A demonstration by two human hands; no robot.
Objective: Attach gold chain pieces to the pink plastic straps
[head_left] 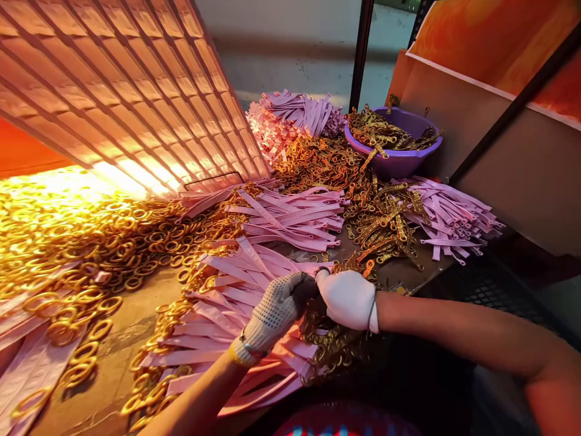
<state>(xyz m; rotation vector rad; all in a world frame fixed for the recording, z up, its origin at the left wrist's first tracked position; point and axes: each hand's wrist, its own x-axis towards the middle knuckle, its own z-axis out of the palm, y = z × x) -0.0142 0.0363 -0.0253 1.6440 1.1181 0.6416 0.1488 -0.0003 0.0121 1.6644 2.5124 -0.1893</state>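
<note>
My left hand, in a white dotted work glove with dark fingertips, is closed near the front middle. Against its fingertips is my right hand, in a plain white glove, with fingers pinched together. Whatever lies between the fingers is too small and hidden to name. Below both hands is a heap of brassy metal clasps. Pink straps with gold rings at their left ends fan out under and beside my left hand.
Loose gold rings cover the left of the table. A slatted, brightly lit panel leans above them. Behind stand more pink straps, a clasp pile and a purple basin of clasps. Further straps lie at right.
</note>
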